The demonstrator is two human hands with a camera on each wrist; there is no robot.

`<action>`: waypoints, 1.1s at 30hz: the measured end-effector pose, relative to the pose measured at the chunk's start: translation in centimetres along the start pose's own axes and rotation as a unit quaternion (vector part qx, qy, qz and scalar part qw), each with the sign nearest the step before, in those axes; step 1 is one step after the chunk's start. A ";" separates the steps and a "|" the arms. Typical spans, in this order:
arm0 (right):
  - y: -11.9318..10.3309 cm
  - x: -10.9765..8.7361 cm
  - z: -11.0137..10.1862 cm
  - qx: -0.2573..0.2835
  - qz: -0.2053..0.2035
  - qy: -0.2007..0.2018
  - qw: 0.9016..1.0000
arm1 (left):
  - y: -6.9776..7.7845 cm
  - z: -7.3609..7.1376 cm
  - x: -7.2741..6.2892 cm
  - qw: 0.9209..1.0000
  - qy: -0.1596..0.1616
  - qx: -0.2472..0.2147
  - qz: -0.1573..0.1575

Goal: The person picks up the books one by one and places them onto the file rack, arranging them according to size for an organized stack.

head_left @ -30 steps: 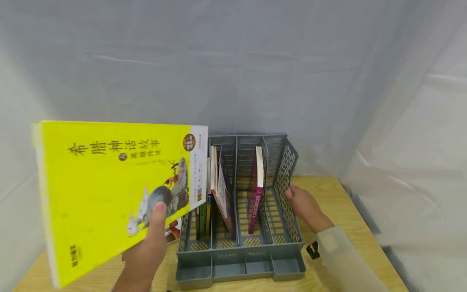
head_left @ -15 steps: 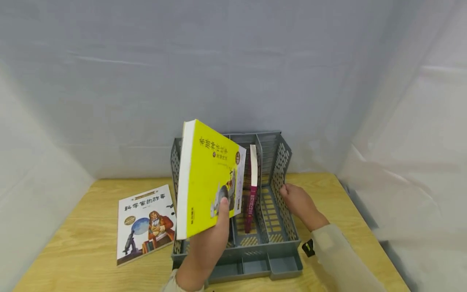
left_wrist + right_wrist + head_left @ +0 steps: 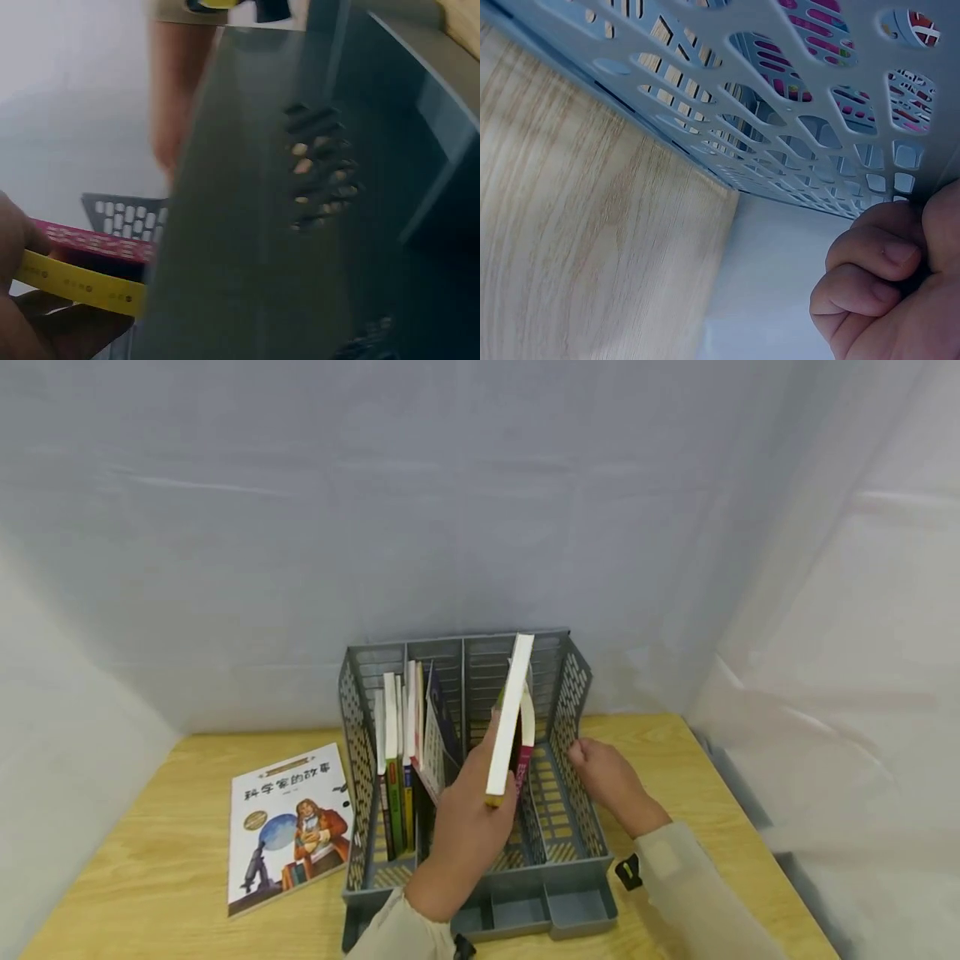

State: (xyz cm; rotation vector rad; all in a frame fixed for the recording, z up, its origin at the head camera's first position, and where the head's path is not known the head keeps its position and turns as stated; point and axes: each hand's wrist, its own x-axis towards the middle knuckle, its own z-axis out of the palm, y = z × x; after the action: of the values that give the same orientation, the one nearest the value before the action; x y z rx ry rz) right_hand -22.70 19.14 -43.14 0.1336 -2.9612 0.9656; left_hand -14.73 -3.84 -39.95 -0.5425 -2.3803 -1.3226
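Observation:
My left hand (image 3: 465, 810) grips a yellow book (image 3: 512, 718), its white page edges facing up. The book leans over the grey desktop book rack (image 3: 405, 881), close beside a magenta-spined book (image 3: 525, 764) standing inside. In the left wrist view the yellow spine (image 3: 82, 286) lies along the magenta spine (image 3: 90, 241). At the rack's right side my right hand (image 3: 611, 777) holds the edge of the perforated side wall (image 3: 572, 706). Its fingers are curled in the right wrist view; the exact contact is partly hidden.
Several books (image 3: 393, 768) stand in the rack's left compartments. A white picture book (image 3: 288, 827) lies flat on the wooden table (image 3: 150, 843), left of the rack. Small trays (image 3: 581, 906) run along the rack's front. A pale sheet (image 3: 450, 510) hangs behind.
My left hand has carried the yellow book rightward and turned it from cover-on to edge-on, next to the magenta book. The picture book has come into full view. My right hand keeps its place.

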 end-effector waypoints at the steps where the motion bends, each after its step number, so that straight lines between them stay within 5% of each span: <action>1: -0.1 0.0 0.0 0.000 -0.002 -0.001 1.000 | -0.2 0.1 0.1 1.000 -0.017 0.011 0.006; 11: -0.7 -0.1 -0.2 -0.024 -0.025 0.000 0.999 | -1.2 1.6 1.7 0.987 -0.122 0.101 0.007; 17: -0.5 -0.1 -0.3 -0.003 0.001 -0.003 1.000 | -1.3 1.8 2.1 0.982 -0.125 0.139 0.029; 27: -0.4 0.0 -0.1 -0.003 0.012 -0.004 1.000 | -0.6 1.0 1.5 0.981 -0.151 0.109 -0.058; 33: -0.6 0.1 0.0 -0.009 0.021 -0.001 1.000 | -1.4 1.3 2.1 0.971 -0.196 0.126 -0.055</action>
State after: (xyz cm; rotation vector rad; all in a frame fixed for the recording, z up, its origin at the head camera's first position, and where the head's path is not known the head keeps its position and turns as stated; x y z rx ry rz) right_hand -22.73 18.60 -42.80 0.0723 -2.9858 0.9427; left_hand -17.41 -3.12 -40.56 -0.6550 -2.8845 -1.0023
